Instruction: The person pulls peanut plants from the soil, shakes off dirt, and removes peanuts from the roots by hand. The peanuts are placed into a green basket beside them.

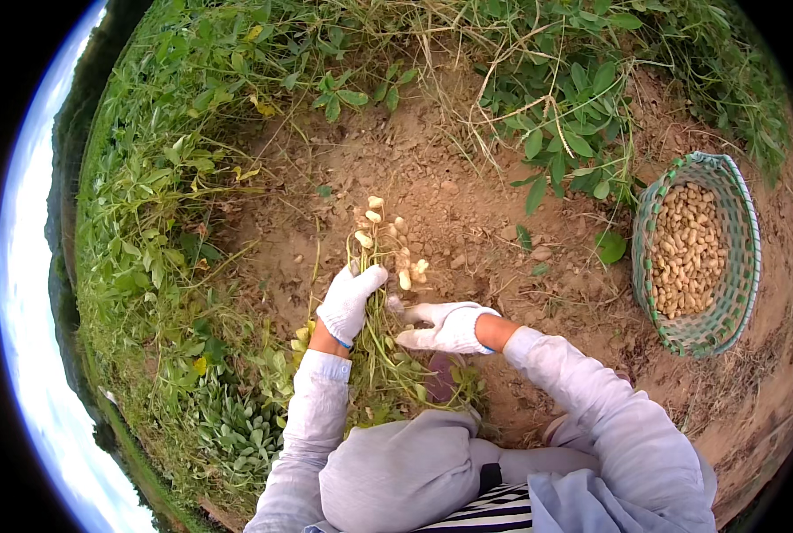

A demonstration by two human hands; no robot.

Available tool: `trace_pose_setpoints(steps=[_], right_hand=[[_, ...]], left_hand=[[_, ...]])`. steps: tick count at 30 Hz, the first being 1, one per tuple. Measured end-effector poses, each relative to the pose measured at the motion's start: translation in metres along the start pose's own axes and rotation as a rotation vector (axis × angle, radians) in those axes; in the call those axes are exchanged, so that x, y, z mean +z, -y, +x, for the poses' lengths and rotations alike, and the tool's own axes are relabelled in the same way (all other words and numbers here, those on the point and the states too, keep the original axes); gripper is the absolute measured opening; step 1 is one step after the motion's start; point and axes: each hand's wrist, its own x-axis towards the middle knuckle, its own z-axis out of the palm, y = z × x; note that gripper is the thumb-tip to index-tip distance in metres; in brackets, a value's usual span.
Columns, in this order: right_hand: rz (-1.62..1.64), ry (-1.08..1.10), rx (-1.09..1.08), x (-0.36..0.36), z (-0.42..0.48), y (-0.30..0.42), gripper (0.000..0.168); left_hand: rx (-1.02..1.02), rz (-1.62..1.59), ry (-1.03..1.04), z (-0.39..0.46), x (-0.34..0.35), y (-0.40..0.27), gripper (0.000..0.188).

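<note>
My left hand (352,300), in a white knit glove, is closed around the stems of an uprooted peanut plant (380,333). Pale peanut pods (403,256) hang in a cluster from its roots, just beyond my left fingers. The leafy end trails back towards my knees. My right hand (446,325), gloved likewise, lies to the right of the stems with thumb and fingers apart; nothing shows between them. Whether its fingertips touch the stems I cannot tell. At the right stands a green and white woven basket (736,266) with many loose peanuts (686,250) in it.
Brown soil (450,193) with small clods lies ahead of my hands. Green peanut plants (563,113) grow at the far side, and more foliage (150,253) fills the left. My shoe (442,378) shows behind the held plant. A single round leaf (610,247) lies near the basket.
</note>
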Motion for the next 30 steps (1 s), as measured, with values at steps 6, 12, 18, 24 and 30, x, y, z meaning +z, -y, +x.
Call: trace_pose_setpoints(steps=[6, 12, 18, 24, 30], right_hand=[[-0.040, -0.391, -0.020, -0.053, 0.002, -0.013, 0.059], [-0.204, -0.520, -0.431, -0.032, 0.061, 0.022, 0.078], [-0.282, -0.033, -0.248, 0.021, 0.072, 0.026, 0.045], [-0.433, 0.146, 0.193, 0.009, 0.016, -0.078, 0.050], [-0.080, -0.430, 0.206, -0.067, -0.010, -0.064, 0.058]], left_hand=[[0.237, 0.006, -0.141, -0.054, -0.005, -0.063, 0.030], [0.206, -0.194, 0.025, -0.086, 0.013, -0.079, 0.041], [0.111, -0.233, 0.011, -0.050, -0.007, -0.076, 0.042], [-0.048, 0.010, -0.008, 0.020, -0.019, -0.027, 0.034], [0.047, 0.261, -0.160, 0.039, -0.010, 0.009, 0.034]])
